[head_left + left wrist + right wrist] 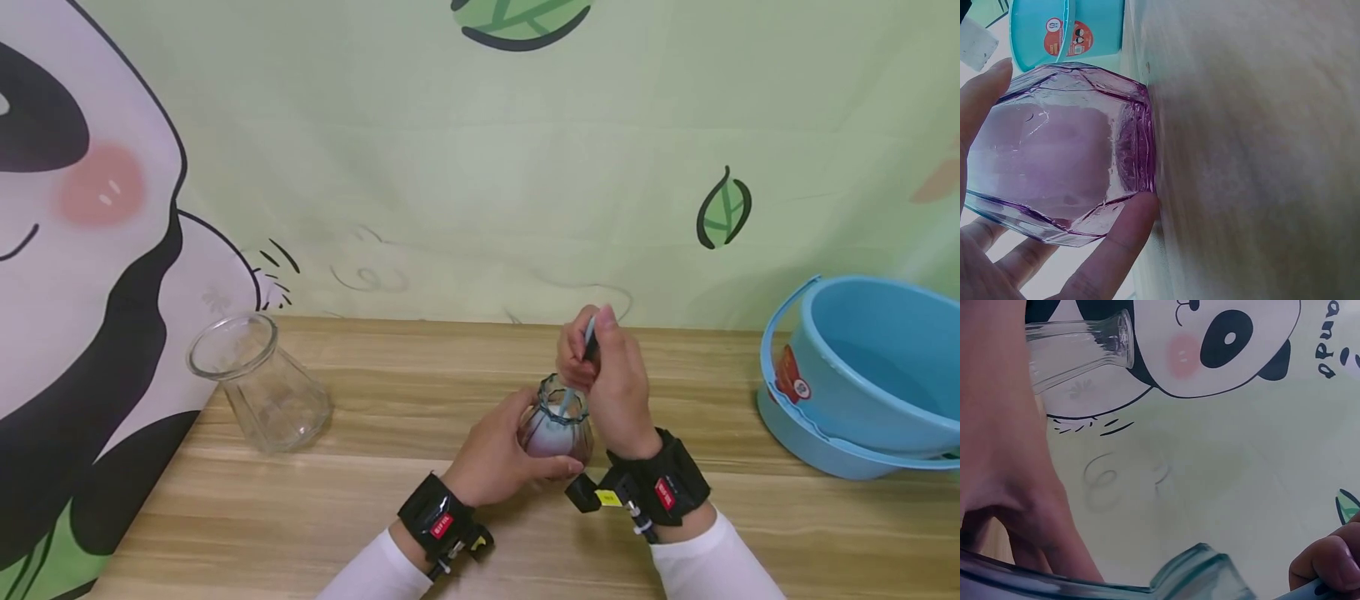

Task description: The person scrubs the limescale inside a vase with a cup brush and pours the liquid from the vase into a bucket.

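Note:
A small faceted glass vase, purple toward its base with a scalloped bluish rim, stands on the table. My left hand grips its side, with fingers and thumb around the body in the left wrist view. My right hand, above the rim, holds a slim light-blue handle with a dark part. The handle slants down through the vase's mouth. Inside the glass is a pale, blocky mass; whether it is the tool's head, I cannot tell. In the right wrist view, the vase rim cuts across the bottom.
A larger clear glass jar stands at the left of the wooden table. On the right sits a light-blue bucket with a handle, in or over a matching basin. A panda-printed cloth hangs behind the table.

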Available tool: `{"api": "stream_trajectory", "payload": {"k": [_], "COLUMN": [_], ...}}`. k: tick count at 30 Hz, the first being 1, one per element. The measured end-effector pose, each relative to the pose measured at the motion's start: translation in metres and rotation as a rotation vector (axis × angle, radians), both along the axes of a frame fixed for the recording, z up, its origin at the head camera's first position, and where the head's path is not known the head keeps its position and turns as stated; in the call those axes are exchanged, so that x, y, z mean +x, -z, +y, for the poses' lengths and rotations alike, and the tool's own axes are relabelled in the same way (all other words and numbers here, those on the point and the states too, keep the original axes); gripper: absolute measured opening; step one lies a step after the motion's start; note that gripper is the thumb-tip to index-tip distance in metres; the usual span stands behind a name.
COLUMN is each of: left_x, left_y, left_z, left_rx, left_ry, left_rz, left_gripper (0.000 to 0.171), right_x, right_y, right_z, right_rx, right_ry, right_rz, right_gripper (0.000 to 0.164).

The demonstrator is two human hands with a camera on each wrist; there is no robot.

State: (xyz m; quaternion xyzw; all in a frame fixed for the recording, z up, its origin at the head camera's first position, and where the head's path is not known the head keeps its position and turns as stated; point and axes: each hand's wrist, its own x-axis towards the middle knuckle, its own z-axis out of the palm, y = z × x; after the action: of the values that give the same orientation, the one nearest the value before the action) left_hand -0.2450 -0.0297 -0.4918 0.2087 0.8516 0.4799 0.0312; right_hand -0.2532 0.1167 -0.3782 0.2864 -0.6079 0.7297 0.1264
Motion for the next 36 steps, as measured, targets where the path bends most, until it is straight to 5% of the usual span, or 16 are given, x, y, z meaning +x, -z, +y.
{"api": "stream_trajectory", "payload": {"k": [26, 36], "left_x": [-0.001, 0.000], "left_y": [0.000, 0.000], "left_z": [0.000, -0.001], "left_rx": [-0.011, -0.011], "left_ry": [0.007, 0.008], "left_rz": [0.005, -0.006], "left_gripper": [0.069, 0.071], "right_x": [-0.009, -0.009], "right_y": [0.015, 0.015], "right_z": [-0.005, -0.005], "right_rx": [0.049, -0.020], "right_ry": [-0.040, -0.060], "right_rz": [-0.103, -0.116], "right_gripper": [0.051, 0.049]}}
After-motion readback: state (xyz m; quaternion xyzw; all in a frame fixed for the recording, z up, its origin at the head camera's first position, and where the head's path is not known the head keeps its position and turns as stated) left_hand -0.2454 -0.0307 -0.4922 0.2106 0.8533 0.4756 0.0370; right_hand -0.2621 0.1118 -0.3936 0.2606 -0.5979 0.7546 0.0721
